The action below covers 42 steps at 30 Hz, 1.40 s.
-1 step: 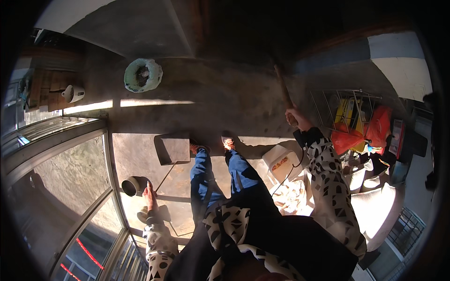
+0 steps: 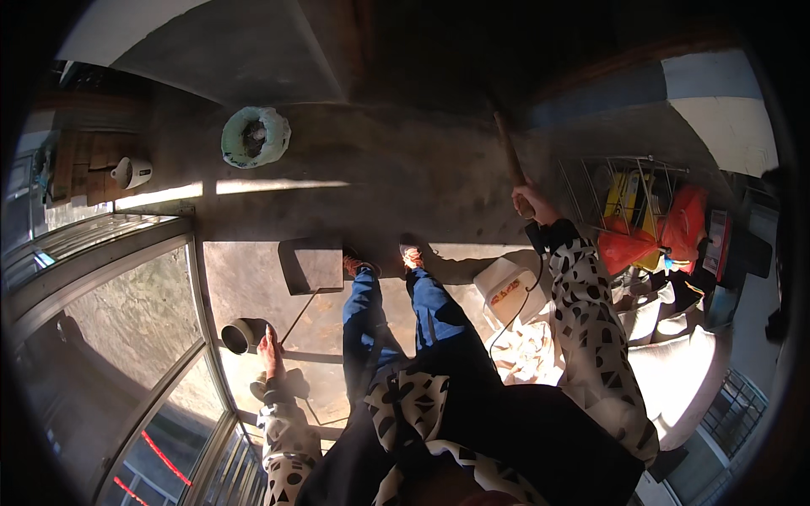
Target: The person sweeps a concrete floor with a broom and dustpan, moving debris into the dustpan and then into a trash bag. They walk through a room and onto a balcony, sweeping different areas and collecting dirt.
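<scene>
My right hand is wrapped round a wooden stick that reaches forward; its far end fades into the dark. Over on the left, my left hand is closed at the top of a thin handle, which slopes to a dustpan on the floor beside my left foot. Next to that hand is a dark round pot. In shade at the far left, a pale green bin with a bag-like lining has some rubbish in it.
A white container and pale cloth are right of my legs. Beyond my right arm are a wire rack, red bags and white sacks. A metal-framed glass door borders the left; a white mug-shaped vessel stands far left.
My right hand and the stick have shifted very slightly away from me. The left hand and dustpan look almost unmoved.
</scene>
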Available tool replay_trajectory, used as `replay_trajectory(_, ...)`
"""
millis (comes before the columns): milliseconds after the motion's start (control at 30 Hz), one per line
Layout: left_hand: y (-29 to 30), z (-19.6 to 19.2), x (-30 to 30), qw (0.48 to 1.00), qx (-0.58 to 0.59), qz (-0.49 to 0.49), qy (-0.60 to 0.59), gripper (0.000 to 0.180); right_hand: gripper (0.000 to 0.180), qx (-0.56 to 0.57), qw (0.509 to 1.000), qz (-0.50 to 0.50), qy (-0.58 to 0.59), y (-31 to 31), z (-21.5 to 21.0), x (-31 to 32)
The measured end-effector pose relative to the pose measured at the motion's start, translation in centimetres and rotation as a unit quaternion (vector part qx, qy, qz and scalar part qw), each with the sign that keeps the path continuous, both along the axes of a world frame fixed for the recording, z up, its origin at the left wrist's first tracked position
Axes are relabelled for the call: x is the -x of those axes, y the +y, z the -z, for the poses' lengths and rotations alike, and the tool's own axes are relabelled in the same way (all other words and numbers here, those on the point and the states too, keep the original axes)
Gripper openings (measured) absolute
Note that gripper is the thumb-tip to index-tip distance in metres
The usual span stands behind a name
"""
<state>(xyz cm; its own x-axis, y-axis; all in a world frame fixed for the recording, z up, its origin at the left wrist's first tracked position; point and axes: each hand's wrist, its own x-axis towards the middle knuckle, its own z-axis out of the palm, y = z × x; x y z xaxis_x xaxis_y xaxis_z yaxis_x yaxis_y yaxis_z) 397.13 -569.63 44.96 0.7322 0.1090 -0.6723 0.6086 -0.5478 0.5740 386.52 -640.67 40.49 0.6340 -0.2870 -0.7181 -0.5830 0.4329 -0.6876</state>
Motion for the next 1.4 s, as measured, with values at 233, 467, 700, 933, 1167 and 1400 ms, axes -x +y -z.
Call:
replay_trajectory(233,-1.5,2.2,-5.6,0.982,-0.081,0.151,-0.075,0.052,0.092,0.042,0.989,-0.002,0.139,10.4,4.6,1.3)
replay_trajectory(467,-3.9,2.9,-9.6,0.993,-0.061,0.097,0.028,0.052,0.082,-0.095,0.958,-0.069,0.263,23.0,-4.6,13.3)
replay_trajectory(700,-7.1,2.1,-11.2,0.987,-0.053,0.149,0.014,0.053,0.034,-0.166,0.944,0.148,0.243,28.0,-12.2,19.0)
replay_trajectory(933,-9.5,2.1,-12.9,0.967,-0.104,0.230,0.028,0.055,0.016,-0.204,0.956,0.168,0.126,28.9,-6.9,12.1)
replay_trajectory(1167,-8.3,7.6,-17.1,0.881,-0.153,0.445,-0.052,0.055,0.011,-0.455,0.819,0.349,0.006,31.4,-6.1,3.0)
replay_trajectory(1400,-9.3,10.9,-20.7,0.861,-0.077,0.493,-0.100,0.058,0.049,0.345,0.935,-0.039,-0.070,29.6,-9.9,4.3)
